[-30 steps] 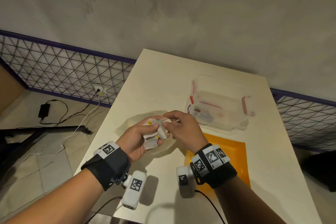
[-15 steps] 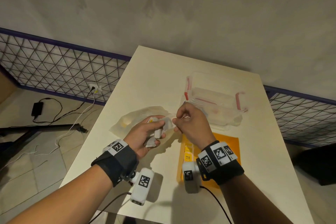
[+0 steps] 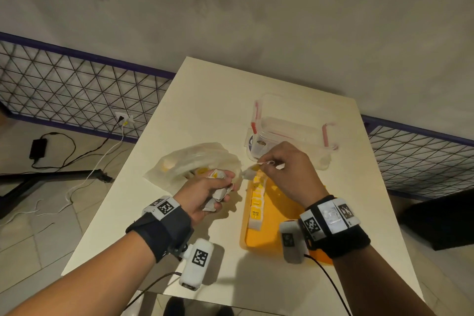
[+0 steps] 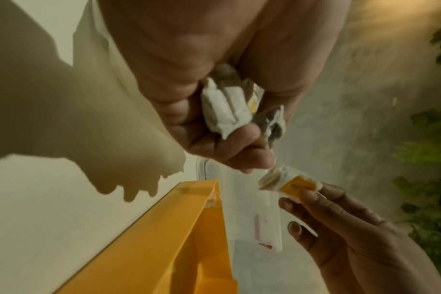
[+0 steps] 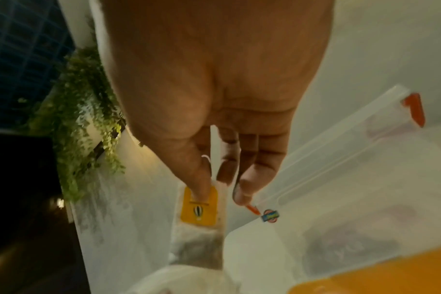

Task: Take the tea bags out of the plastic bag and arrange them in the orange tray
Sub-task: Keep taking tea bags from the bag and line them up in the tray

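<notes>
Tea bags point(image 3: 256, 200) stand in a row along the left edge of the orange tray point(image 3: 275, 237) on the white table point(image 3: 205, 115); the nearest one shows a yellow label reading "RELAX", with smaller print too fine to read. One single tea bag point(image 4: 291, 183) hangs just above the far end of that row, pinched by its yellow tag, which carries a small striped-balloon drawing in the right wrist view, between the thumb and forefinger of the right hand point(image 3: 287, 172); that hand's other fingers are loosely extended, palm down, over the tray's far left corner. The left hand point(image 3: 205, 192) is curled round a bundle of several white tea bags point(image 4: 224, 111), held just left of the tray, above the table. Behind it lies the crumpled plastic bag point(image 3: 195, 161), with yellow tags showing through. Beyond the tray sits a clear container with red clips point(image 3: 295, 131), bearing a small round sticker too blurred to read.
</notes>
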`<state>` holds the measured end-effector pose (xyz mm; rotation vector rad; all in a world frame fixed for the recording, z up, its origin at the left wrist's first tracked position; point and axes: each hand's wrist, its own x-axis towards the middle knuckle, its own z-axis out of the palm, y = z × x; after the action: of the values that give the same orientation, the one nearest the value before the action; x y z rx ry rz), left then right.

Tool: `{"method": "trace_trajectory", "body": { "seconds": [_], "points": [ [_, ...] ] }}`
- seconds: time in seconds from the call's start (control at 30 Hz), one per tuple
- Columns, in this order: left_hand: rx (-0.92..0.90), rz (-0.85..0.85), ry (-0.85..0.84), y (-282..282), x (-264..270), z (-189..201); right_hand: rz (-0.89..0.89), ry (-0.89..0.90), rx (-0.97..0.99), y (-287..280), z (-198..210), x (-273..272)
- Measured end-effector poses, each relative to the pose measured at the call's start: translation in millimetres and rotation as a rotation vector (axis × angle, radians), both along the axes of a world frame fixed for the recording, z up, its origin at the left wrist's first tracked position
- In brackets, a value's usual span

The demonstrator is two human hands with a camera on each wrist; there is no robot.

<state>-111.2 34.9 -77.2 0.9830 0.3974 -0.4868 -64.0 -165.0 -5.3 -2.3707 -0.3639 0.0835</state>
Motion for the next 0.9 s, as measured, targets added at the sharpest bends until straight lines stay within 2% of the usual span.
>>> {"method": "trace_trajectory", "body": {
  "seconds": [0.13,0.33,0.47,0.57,0.73,0.9],
  "points": [
    [0.102,-0.079,-0.029,-4,-12,-9,0.031,0.109,-0.290,-18,-5,-2],
    [0.101,-0.108,0.009,-8,-27,-21,-0.008,0.200,-0.415,-35,-17,-8],
    [0.088,-0.079,0.029,-7,-27,-25,0.040,0.269,-0.392,-40,-22,-15],
    [0.150,-0.031,0.010,-4,-25,-25,0.115,0.328,-0.375,-39,-29,-23],
    [0.253,0.029,-0.040,1,-22,-24,0.089,0.501,-0.281,-34,-45,-34],
    [0.135,-0.022,-0.049,-8,-34,-18,0.070,0.667,-0.203,-28,-55,-37]
  ]
}}
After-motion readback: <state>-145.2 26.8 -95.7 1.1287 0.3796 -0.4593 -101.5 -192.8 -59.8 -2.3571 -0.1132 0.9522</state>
